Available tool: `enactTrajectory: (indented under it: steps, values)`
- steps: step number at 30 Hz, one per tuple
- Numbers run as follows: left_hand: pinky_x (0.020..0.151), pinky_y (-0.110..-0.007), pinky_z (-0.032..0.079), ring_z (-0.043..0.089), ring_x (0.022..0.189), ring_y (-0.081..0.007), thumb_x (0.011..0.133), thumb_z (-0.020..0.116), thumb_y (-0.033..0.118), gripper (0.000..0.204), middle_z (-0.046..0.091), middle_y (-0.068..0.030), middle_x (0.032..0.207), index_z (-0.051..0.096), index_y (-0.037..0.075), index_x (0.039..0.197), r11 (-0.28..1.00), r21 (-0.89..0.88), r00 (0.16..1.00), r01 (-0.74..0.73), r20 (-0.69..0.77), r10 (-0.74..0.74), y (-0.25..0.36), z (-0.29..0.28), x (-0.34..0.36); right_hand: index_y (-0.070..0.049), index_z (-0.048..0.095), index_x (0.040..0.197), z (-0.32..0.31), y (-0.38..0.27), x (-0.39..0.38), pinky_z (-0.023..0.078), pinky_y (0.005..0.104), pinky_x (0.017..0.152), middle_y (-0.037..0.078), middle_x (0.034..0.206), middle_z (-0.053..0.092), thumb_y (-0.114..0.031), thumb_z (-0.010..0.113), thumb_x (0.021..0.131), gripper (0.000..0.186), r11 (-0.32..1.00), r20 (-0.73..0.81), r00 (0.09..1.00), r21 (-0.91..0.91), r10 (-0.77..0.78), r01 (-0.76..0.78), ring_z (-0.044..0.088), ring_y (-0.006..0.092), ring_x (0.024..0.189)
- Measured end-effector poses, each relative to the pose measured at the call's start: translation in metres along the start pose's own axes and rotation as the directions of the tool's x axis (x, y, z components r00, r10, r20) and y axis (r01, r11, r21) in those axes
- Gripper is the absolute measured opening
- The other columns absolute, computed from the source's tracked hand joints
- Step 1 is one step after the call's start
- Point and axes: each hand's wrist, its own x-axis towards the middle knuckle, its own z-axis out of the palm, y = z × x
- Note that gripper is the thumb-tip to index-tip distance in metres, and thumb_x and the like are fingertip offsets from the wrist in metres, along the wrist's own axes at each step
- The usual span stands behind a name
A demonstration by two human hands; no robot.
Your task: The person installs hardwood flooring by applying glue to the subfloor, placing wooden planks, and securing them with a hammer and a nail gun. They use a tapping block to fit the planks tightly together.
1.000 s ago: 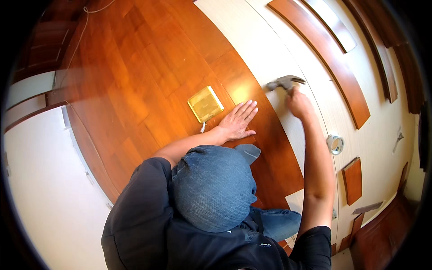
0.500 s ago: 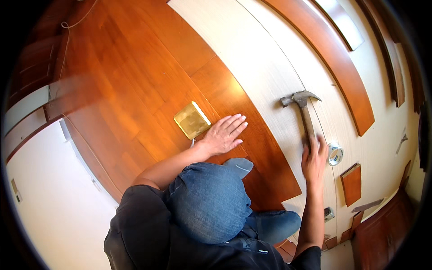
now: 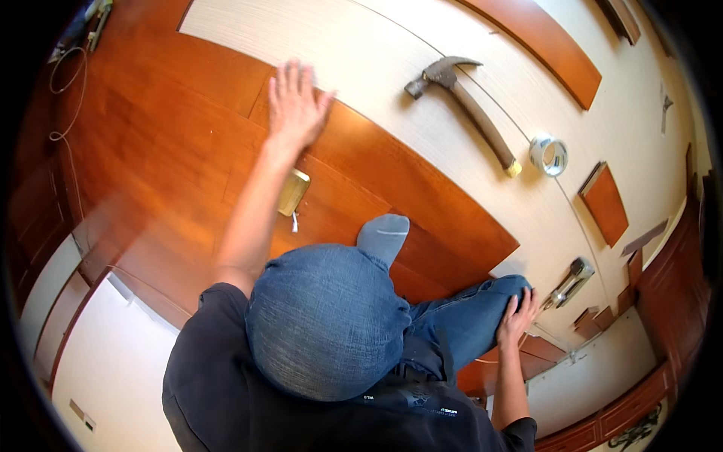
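Note:
My left hand (image 3: 296, 113) lies with its fingers spread at the edge of the reddish-brown plank flooring (image 3: 361, 154), its fingertips over the pale underlay (image 3: 331, 56). Just below that wrist sits a brass-coloured square plate (image 3: 294, 192), partly hidden by my forearm. On my denim-covered right knee rests my right hand (image 3: 517, 320), fingers extended and holding nothing. A claw hammer (image 3: 479, 120) lies on the underlay beyond the planks, its head pointing away to the left. Close to the handle's end stands a roll of clear tape (image 3: 537, 155).
A long loose plank (image 3: 546, 45) lies at the far right. A short plank piece (image 3: 605, 207) is nearer. Beside my right knee lies a metal tool (image 3: 571, 282) whose kind is unclear. My socked foot (image 3: 384, 235) stands on the planks; a thin cable (image 3: 71, 139) runs at far left.
My right hand has left the hammer's handle and come back to my knee. My left hand has moved forward from beside the brass plate to the plank edge. The view has shifted.

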Motion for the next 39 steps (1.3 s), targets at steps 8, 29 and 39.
enactTrajectory:
  steps: [8,29,39]
  values:
    - [0.13,-0.051,0.002,-0.005,0.161,-0.04,0.1,0.039,0.073,0.106,-0.005,-0.0286,0.172,0.004,-0.003,0.165,0.922,-0.187,0.802,-0.338,0.456,0.386,0.068,-0.035,-0.144,0.0,0.058,0.139,0.017,0.036,-0.037,0.028,0.0487,0.122,0.022,0.157,0.045,-0.02,0.054,0.106,0.039,0.976,-0.195,0.979,0.194,-0.061,0.099,0.041,0.0389,0.145]
    - [0.123,-0.049,0.028,0.034,0.152,-0.0339,0.101,0.051,0.061,0.083,0.036,-0.0204,0.164,0.04,0.0,0.156,0.998,0.024,0.89,-0.055,0.454,0.038,-0.026,-0.064,-0.177,-0.006,0.072,0.121,0.008,0.056,-0.071,0.037,0.0462,0.117,0.019,0.142,0.061,-0.023,0.062,0.101,0.029,0.891,-0.5,0.866,0.396,0.006,0.222,0.051,0.0377,0.136]
    - [0.129,-0.049,0.016,0.02,0.159,-0.0278,0.098,0.053,0.064,0.092,0.026,-0.0156,0.171,0.031,0.0,0.161,0.972,-0.047,0.933,0.231,0.294,-0.208,-0.024,-0.041,-0.174,0.002,0.068,0.124,0.04,0.064,-0.076,0.036,0.0444,0.119,0.023,0.147,0.057,-0.018,0.055,0.105,0.031,0.868,-0.475,0.876,0.397,-0.083,0.297,0.052,0.0356,0.138]
